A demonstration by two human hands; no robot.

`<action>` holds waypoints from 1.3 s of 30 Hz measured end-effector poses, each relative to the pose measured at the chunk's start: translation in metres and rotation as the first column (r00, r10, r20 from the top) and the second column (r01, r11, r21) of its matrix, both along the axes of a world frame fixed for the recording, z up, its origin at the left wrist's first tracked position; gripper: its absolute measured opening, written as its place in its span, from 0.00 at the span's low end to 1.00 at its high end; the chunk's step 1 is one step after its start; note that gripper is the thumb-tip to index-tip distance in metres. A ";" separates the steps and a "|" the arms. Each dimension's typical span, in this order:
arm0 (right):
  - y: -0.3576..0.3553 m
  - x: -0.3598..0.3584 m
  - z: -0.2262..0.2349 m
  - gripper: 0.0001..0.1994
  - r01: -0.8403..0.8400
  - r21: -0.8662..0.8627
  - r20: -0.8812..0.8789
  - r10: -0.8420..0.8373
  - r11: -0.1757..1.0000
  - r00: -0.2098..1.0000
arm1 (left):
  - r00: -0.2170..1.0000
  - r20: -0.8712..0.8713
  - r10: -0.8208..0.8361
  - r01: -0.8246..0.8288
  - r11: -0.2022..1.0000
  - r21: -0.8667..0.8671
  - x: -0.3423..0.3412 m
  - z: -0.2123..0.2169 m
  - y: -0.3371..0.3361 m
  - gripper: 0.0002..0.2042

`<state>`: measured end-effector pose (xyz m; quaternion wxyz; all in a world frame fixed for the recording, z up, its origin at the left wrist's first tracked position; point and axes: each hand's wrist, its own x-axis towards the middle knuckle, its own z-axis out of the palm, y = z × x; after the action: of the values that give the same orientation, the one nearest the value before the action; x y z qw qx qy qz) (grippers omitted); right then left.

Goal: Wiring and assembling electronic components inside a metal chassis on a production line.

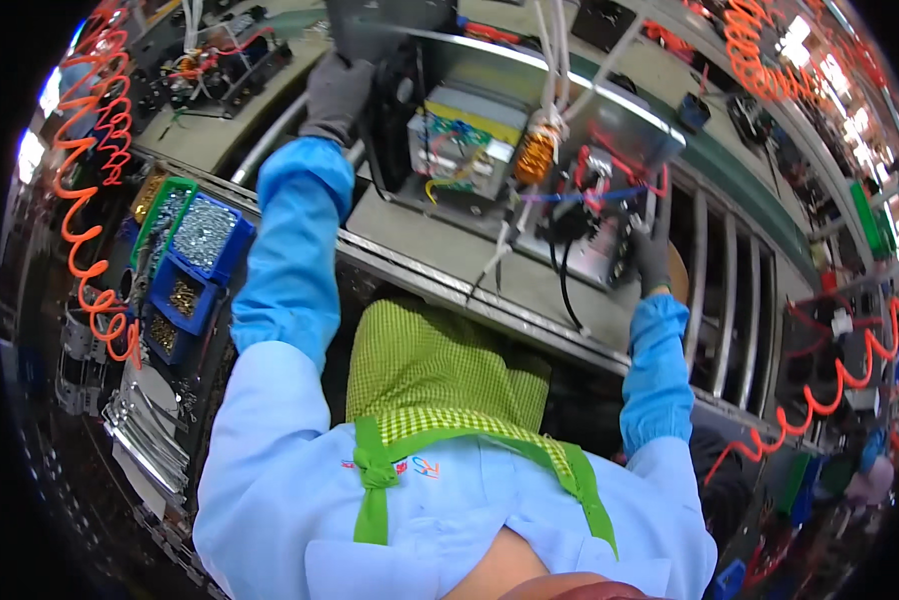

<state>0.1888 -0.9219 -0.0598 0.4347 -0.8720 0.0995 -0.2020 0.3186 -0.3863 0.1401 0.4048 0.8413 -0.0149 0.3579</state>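
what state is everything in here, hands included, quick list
left hand: gloved, at the chassis's left end, grip unclear
right hand: gloved, at its right end, grip unclear
metal chassis: open, insides exposed
copper coil: uncovered, among white wires
black cable: lower end loose
large blue bin: open, filled with silver hardware
apron: worn, strap knotted
upper-right orange hose: coiled

L hand point(338, 98) & R hand point(653, 258) are gloved dk grey; oversleeves point(292, 255) are coloured brt blue; apron point(435, 362) is chkd grn/yel, edged grn; coil point(535, 160) is wound orange.
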 end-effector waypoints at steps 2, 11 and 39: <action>0.048 -0.015 0.043 0.41 0.306 -0.281 0.126 -0.281 0.910 0.951 | 0.999 -0.044 -0.007 0.008 0.999 0.040 0.008 0.002 0.016 0.21; 0.095 0.000 0.158 0.34 0.209 -0.901 0.310 0.227 0.380 0.923 | 0.991 -0.134 -0.001 0.003 1.000 0.015 0.039 -0.004 0.039 0.22; 0.113 0.001 0.233 0.14 -0.332 0.193 0.417 0.229 0.923 0.880 | 0.978 0.205 -0.030 0.027 0.999 0.017 -0.019 -0.020 0.047 0.37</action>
<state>0.1896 -0.8089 0.1735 0.5803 -0.7557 -0.0910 -0.2895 0.2993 -0.3393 0.1202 0.4004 0.8023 -0.0710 0.4369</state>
